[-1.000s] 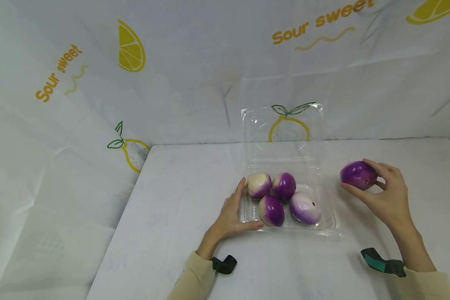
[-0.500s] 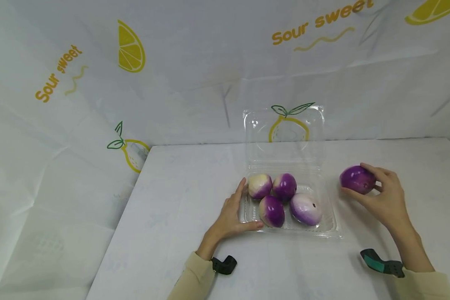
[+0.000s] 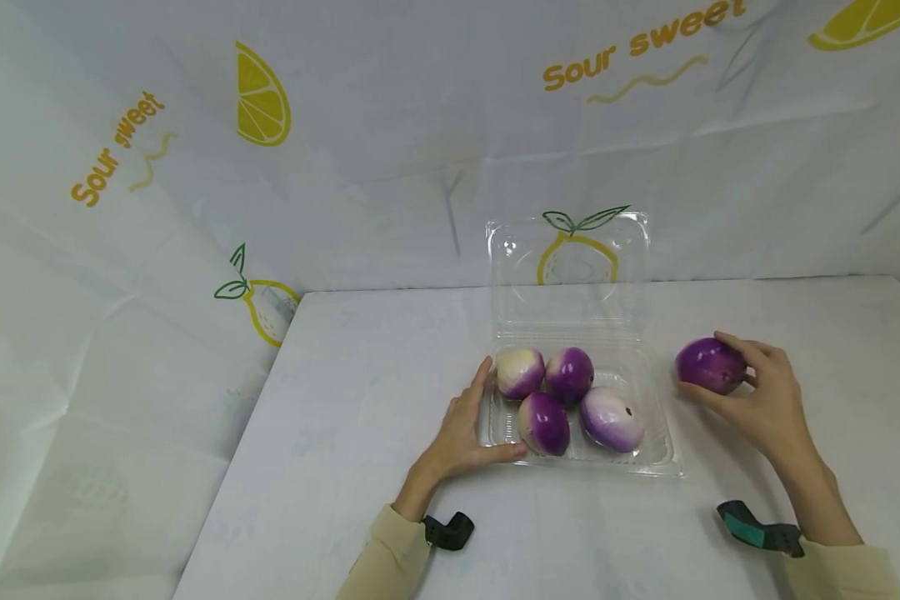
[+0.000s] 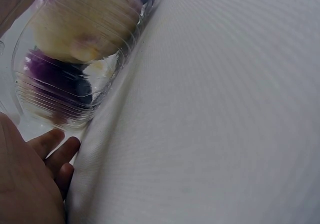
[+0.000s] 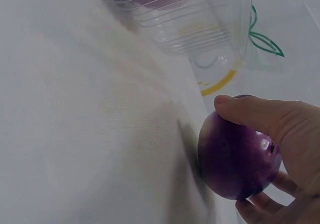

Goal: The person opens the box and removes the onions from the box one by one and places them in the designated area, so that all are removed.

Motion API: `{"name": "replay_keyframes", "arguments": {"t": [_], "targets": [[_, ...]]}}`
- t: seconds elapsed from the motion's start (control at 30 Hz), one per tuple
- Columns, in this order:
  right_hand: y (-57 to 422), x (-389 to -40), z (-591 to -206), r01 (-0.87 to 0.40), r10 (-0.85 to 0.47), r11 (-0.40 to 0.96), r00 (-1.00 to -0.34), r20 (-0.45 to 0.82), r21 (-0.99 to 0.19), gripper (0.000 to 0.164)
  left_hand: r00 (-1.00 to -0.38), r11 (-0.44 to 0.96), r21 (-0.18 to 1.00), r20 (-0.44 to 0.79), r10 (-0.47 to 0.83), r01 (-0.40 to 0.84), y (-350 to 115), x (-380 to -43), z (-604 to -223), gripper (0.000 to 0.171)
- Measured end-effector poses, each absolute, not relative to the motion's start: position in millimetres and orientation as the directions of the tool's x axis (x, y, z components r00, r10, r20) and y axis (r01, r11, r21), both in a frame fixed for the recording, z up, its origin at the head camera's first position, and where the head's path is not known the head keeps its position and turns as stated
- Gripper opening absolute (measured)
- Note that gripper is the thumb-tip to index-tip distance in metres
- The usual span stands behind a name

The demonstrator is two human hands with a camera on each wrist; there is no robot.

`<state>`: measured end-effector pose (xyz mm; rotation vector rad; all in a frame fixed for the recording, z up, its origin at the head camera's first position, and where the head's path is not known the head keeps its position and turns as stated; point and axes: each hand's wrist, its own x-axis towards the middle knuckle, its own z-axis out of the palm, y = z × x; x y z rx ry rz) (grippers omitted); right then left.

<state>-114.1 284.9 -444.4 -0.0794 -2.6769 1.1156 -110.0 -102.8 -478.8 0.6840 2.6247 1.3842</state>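
Observation:
A clear plastic clamshell box (image 3: 656, 450) stands on the table with its lid (image 3: 513, 250) raised at the back. Inside lie several glossy, egg-shaped vegetables (image 3: 543, 423), purple fading to white. My left hand (image 3: 461, 433) rests at the box's left front corner, fingers extended along the side and thumb at the front rim. In the left wrist view its fingers (image 4: 62, 156) lie loosely beside the ribbed wall. To the right of the box, my right hand (image 3: 768, 400) grips another purple egg-shaped vegetable (image 3: 711, 365) between thumb and fingers; the right wrist view shows this vegetable (image 5: 235, 156) up close.
A white cloth covers the table (image 3: 360, 375), and a white backdrop (image 3: 390, 167) with lemon prints rises behind it. The raised lid overlaps one lemon print in the head view. Dark straps (image 3: 450, 531) show at both wrists.
My right hand has moved slightly left and toward me with the vegetable, coming down closer to the box. The left hand stays at the box corner; the box has barely shifted.

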Motion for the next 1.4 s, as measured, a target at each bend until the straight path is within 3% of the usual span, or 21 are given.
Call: {"name": "replay_keyframes", "arguments": {"t": [1.4], "targets": [[279.6, -115.3, -450.9, -0.062, 0.141, 0.742, -0.959, 0.247, -0.668, 0.091, -0.893, 0.484, 0.799, 0.137, 0.429, 0.356, -103.0, -110.3, -480.2, 0.127]]}}
